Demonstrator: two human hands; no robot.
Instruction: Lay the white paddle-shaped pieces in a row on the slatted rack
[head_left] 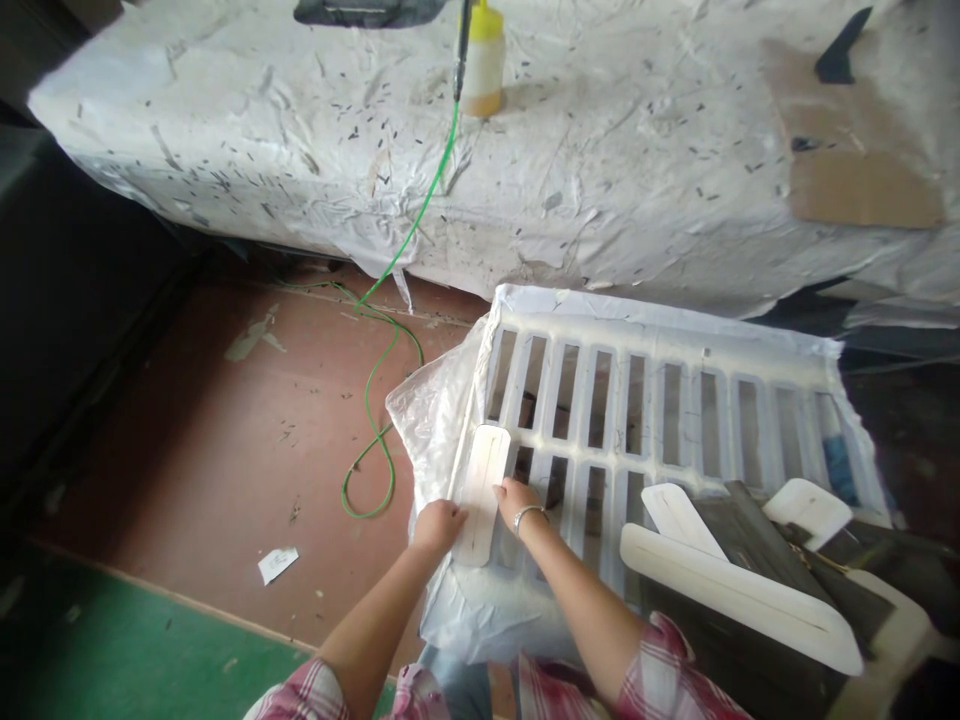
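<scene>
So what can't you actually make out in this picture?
- Dark object at the table's far edge: cut off by the top of the head view.
- Yellow-capped bottle: label too small to read.
- What lies under the white slatted rack: hidden by the slats and plastic sheet.
- Left hand fingers: curled under the white slat, grip unclear.

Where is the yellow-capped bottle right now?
In the head view, the yellow-capped bottle stands top centre on the white-covered table, beside the green hose, far from both hands.
</scene>
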